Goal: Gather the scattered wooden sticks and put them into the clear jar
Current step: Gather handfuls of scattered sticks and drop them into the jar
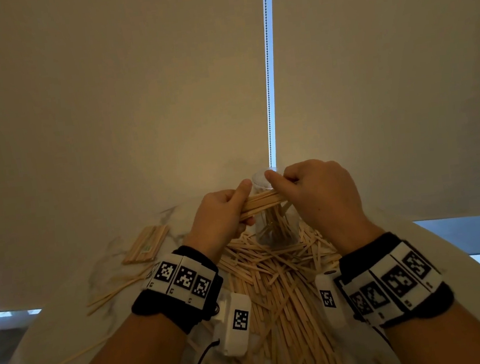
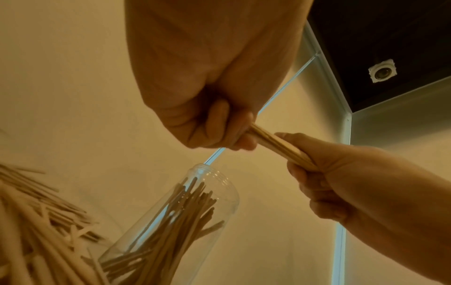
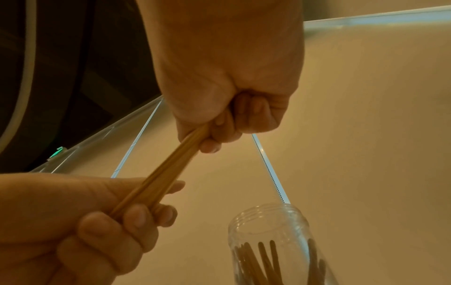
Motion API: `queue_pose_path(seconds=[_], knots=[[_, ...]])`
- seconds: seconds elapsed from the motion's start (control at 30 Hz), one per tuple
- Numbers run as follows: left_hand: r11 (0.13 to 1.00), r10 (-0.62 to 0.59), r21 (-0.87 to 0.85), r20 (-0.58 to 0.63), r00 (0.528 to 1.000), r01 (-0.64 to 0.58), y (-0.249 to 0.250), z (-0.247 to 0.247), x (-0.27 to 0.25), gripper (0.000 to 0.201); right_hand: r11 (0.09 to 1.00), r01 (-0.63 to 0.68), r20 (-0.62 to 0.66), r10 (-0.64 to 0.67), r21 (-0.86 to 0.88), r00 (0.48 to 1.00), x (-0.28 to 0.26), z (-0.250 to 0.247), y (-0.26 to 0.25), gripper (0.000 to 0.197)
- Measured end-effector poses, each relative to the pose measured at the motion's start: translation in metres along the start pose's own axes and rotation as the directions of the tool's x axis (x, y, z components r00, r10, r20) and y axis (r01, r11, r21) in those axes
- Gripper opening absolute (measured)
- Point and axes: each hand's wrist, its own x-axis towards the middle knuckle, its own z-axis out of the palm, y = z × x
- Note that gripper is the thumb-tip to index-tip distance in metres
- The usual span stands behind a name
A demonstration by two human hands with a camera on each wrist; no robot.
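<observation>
Both hands hold one bundle of wooden sticks (image 1: 260, 202) level, just in front of the mouth of the clear jar (image 1: 274, 231). My left hand (image 1: 221, 214) grips the bundle's left end, fingers curled round it. My right hand (image 1: 308, 192) grips the right end. The bundle (image 2: 275, 146) spans between the two fists, and the jar (image 2: 175, 217) below holds several sticks. In the right wrist view the bundle (image 3: 165, 173) runs from my right fist down to the left fist, above the jar (image 3: 270, 241). A big heap of loose sticks (image 1: 283, 284) lies around the jar's foot.
A tidy stack of sticks (image 1: 145, 243) lies on the marble table (image 1: 70, 330) at the left, with a few long thin skewers (image 1: 116, 290) near it. A pale roller blind with a bead chain (image 1: 268, 73) hangs right behind the jar.
</observation>
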Motion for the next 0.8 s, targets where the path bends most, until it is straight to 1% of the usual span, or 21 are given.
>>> queue_pose_path(seconds=[0.07, 0.17, 0.23, 0.27, 0.33, 0.4, 0.47, 0.5, 0.57, 0.63, 0.67, 0.7, 0.8], knots=[[1.0, -0.004, -0.024, -0.001, 1.0, 0.004, 0.0, -0.001, 0.001, 0.046, 0.996, -0.084, -0.024, 0.084, 0.0, 0.996, 0.002, -0.006, 0.004, 0.059], [0.997, -0.041, -0.067, -0.051, 0.998, 0.037, -0.001, -0.005, 0.001, 0.042, 0.975, -0.224, -0.077, 0.224, 0.007, 0.972, 0.009, -0.018, 0.016, 0.056], [0.996, -0.065, -0.059, -0.069, 0.995, 0.061, -0.004, -0.003, 0.003, 0.04, 0.958, -0.287, -0.125, 0.286, 0.009, 0.95, 0.013, -0.024, 0.027, 0.056], [0.995, -0.085, -0.052, -0.062, 0.994, 0.082, -0.005, 0.0, 0.005, 0.042, 0.951, -0.309, -0.146, 0.306, 0.004, 0.941, 0.017, -0.026, 0.032, 0.056], [0.991, -0.131, -0.027, 0.002, 0.991, 0.131, -0.007, 0.007, 0.012, 0.06, 0.942, -0.335, -0.161, 0.327, -0.024, 0.931, 0.027, -0.025, 0.038, 0.054], [0.988, -0.15, 0.044, 0.07, 0.986, 0.147, -0.007, 0.016, 0.023, 0.085, 0.941, -0.329, -0.163, 0.313, -0.082, 0.936, 0.041, -0.021, 0.039, 0.052], [0.989, -0.119, 0.098, 0.114, 0.986, 0.108, -0.008, 0.024, 0.038, 0.107, 0.941, -0.283, -0.148, 0.258, -0.188, 0.955, 0.058, -0.016, 0.038, 0.049], [0.99, -0.098, 0.118, 0.133, 0.986, 0.082, -0.01, 0.029, 0.046, 0.118, 0.933, -0.247, -0.117, 0.224, -0.261, 0.968, 0.066, -0.012, 0.037, 0.048], [0.983, -0.06, 0.181, 0.156, 0.986, 0.031, -0.016, 0.038, 0.061, 0.141, 0.9, -0.153, -0.01, 0.163, -0.408, 0.987, 0.081, -0.003, 0.033, 0.04], [0.968, -0.065, 0.249, 0.179, 0.982, 0.019, -0.021, 0.045, 0.072, 0.157, 0.861, -0.046, 0.097, 0.11, -0.506, 0.989, 0.094, 0.007, 0.027, 0.025], [0.96, -0.073, 0.28, 0.197, 0.978, 0.015, -0.024, 0.047, 0.075, 0.159, 0.84, 0.007, 0.146, 0.086, -0.543, 0.986, 0.099, 0.012, 0.024, 0.019], [0.951, -0.075, 0.31, 0.216, 0.974, 0.004, -0.028, 0.048, 0.078, 0.157, 0.817, 0.062, 0.197, 0.064, -0.573, 0.978, 0.104, 0.016, 0.022, 0.014], [0.925, -0.035, 0.377, 0.203, 0.978, -0.046, -0.035, 0.049, 0.082, 0.136, 0.765, 0.208, 0.333, 0.01, -0.61, 0.943, 0.114, 0.025, 0.017, 0.014]])
